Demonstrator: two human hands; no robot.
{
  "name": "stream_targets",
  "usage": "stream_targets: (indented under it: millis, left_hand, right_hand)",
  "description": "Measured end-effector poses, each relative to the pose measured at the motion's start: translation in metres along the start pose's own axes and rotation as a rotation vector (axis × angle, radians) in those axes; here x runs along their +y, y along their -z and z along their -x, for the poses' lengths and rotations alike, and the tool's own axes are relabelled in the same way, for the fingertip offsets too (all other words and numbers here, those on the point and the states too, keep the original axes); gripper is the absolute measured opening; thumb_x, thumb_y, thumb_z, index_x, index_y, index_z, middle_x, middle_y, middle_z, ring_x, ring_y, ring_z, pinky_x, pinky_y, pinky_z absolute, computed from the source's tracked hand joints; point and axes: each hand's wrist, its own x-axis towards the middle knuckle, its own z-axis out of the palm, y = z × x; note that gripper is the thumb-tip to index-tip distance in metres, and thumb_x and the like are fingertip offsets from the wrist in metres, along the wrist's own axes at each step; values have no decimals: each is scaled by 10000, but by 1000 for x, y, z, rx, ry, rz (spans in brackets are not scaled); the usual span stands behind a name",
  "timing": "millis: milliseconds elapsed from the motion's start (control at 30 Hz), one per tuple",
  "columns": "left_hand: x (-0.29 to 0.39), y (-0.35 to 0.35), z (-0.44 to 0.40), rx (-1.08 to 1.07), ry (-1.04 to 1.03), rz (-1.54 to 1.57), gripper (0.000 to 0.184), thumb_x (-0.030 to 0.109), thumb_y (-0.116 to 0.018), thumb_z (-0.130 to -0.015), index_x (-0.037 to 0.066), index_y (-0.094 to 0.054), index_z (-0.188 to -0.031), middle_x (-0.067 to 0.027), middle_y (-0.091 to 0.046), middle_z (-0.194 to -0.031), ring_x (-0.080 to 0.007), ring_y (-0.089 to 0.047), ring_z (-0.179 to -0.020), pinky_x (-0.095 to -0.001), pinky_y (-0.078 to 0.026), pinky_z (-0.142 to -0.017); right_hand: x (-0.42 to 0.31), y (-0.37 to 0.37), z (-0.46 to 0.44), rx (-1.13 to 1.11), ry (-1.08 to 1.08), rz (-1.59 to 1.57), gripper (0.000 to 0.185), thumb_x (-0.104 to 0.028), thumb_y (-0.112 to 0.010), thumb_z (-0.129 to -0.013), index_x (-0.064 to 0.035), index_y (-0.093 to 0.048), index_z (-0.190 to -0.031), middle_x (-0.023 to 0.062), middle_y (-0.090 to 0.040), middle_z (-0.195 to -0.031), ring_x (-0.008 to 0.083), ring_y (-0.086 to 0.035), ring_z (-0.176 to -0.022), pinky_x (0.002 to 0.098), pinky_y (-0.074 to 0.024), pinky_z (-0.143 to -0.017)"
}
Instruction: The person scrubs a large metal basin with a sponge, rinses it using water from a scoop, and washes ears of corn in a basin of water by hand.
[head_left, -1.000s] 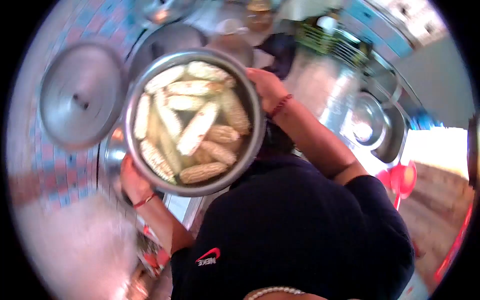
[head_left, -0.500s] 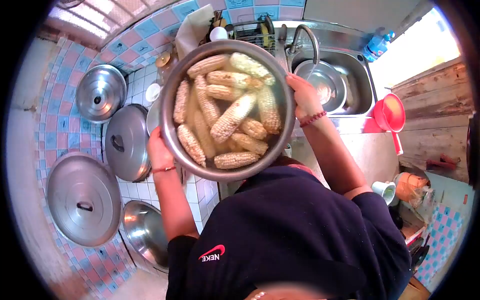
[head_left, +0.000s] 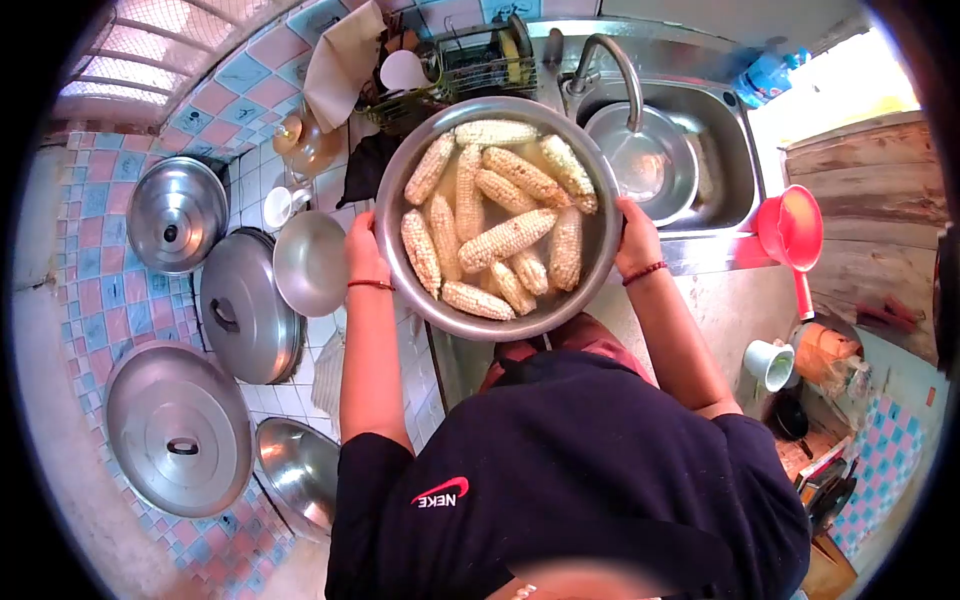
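Between my two hands hangs a large metal basin (head_left: 500,327), held in front of my body. Inside it, several ears of corn (head_left: 506,240) lie in cloudy water. My left hand (head_left: 366,250) grips the basin's left rim, its fingers partly hidden under the side. On the opposite rim, my right hand (head_left: 637,240) is closed in the same way. Just left of my left hand stands an empty metal bowl (head_left: 311,263) on the tiled counter. Close beyond my right hand, another metal basin (head_left: 668,170) with water sits in the sink (head_left: 735,190) below the faucet (head_left: 612,60).
Pot lids (head_left: 180,430) and a covered pot (head_left: 245,310) line the left counter, with a steel bowl (head_left: 300,465) nearby. A dish rack (head_left: 480,65) stands behind the basin. A red dipper (head_left: 790,228) rests right of the sink, above a white bucket (head_left: 768,365).
The basin has come lower and shifted right in my hands, and it looks smaller. The bowl on the left counter now shows fully. Both hands keep their hold on the rim.
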Motion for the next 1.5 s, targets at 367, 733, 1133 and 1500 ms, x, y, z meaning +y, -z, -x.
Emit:
stream_targets:
  millis: [367, 733, 1133, 1500]
  left_hand:
    - [6, -37, 24, 148, -960, -1084, 206, 136, -568, -852, 5, -650, -989, -156, -627, -953, -301, -595, -908, -394, -476, -814]
    - [-88, -114, 92, -609, -941, -1849, 475, 325, -621, -843, 48, -540, -1220, -179, -618, -1028, -349, -606, -956, -443, -481, -858]
    - [-129, -124, -29, -1061, -467, -1792, 480, 394, -471, -856, 135, -608, -1237, -158, -612, -1228, -340, -590, -1118, -405, -463, -949]
    - [-102, -143, 13, -978, -617, -1848, 307, 226, -499, -861, 37, -683, -1019, -218, -644, -1085, -379, -622, -1001, -454, -490, -869]
  right_hand:
    - [-17, -17, 30, 24, 949, 1026, 353, -71, -567, -826, -2, -571, -1172, 148, -581, -1070, 286, -551, -1015, 361, -451, -889]
    - [78, -39, 3, -273, 754, 1675, 508, -119, -563, -797, -6, -457, -1281, 201, -437, -1323, 407, -434, -1223, 505, -385, -1018]
    - [93, -54, -28, -152, 268, 2023, 309, -162, -509, -884, -16, -670, -1103, 208, -626, -1179, 351, -610, -1098, 433, -488, -934]
    - [93, -53, -79, -88, 294, 1791, 403, -305, -551, -848, -35, -671, -1122, 219, -615, -1185, 340, -617, -1072, 387, -485, -928]
